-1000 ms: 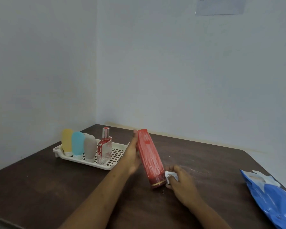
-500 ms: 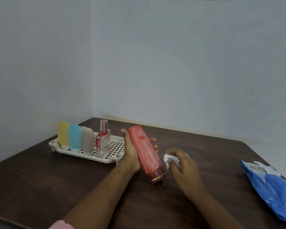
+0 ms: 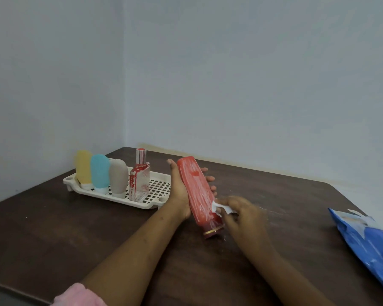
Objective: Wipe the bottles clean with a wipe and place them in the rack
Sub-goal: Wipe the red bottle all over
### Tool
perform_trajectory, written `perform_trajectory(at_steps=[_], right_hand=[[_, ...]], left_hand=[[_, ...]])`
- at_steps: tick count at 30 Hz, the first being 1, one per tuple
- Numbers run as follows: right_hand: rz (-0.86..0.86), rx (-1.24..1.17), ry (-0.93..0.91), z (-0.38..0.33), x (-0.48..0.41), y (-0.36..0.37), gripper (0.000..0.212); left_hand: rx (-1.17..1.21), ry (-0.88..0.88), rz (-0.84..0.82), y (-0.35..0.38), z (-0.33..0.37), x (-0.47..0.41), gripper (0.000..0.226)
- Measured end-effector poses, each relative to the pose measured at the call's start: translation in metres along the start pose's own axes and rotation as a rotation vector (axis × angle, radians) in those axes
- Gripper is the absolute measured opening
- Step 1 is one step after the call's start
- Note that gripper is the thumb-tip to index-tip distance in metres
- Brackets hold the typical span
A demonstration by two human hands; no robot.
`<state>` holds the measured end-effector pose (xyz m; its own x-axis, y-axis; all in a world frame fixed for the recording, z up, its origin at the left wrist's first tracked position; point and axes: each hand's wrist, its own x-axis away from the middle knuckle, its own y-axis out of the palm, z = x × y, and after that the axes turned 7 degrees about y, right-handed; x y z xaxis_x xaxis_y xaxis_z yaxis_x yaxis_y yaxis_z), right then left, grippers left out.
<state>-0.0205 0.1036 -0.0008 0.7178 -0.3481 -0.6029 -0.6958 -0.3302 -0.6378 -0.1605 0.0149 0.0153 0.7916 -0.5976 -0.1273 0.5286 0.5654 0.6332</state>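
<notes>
Dark table in a pale corner
A dark brown table (image 3: pixel 53 235) stands against two plain pale walls (image 3: pixel 252 85) meeting at the far left; soft, even light.

Dim, flat, bluish light, soft shadows only; right hand (image 3: pixel 241 214) smeared by motion blur, edges slightly bowed.

Soft pink sleeve (image 3: pixel 79 295), bare forearms (image 3: pixel 142 246)

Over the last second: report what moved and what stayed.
The right hand lifted the crumpled white wipe off the tall red bottle near its cap, then pressed it back against the side. The left hand kept gripping the bottle. The white slotted rack with four bottles and the blue pack stayed put.
</notes>
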Motion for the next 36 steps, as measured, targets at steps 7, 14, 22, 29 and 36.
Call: perform_trajectory(at_steps=[7, 14, 22, 29, 36], right_hand=[[0.001, 0.036, 0.045, 0.006, 0.000, 0.002, 0.024], [-0.091, 0.042, -0.015, 0.004, 0.008, -0.003, 0.026], [-0.080, -0.027, 0.091, 0.004, 0.003, -0.001, 0.019], [-0.124, -0.011, 0.056, 0.004, 0.007, 0.001, 0.015], [-0.188, 0.077, -0.091, -0.006, 0.012, -0.001, 0.019]], left_hand=[[-0.036, 0.037, 0.013, -0.003, 0.000, 0.000, 0.111], [-0.049, 0.060, 0.015, -0.005, 0.000, -0.001, 0.107], [-0.030, 0.065, 0.034, -0.009, -0.001, -0.003, 0.101], [-0.031, 0.077, 0.040, -0.014, -0.003, -0.006, 0.098], [-0.017, 0.069, 0.056, -0.010, -0.003, -0.007, 0.092]])
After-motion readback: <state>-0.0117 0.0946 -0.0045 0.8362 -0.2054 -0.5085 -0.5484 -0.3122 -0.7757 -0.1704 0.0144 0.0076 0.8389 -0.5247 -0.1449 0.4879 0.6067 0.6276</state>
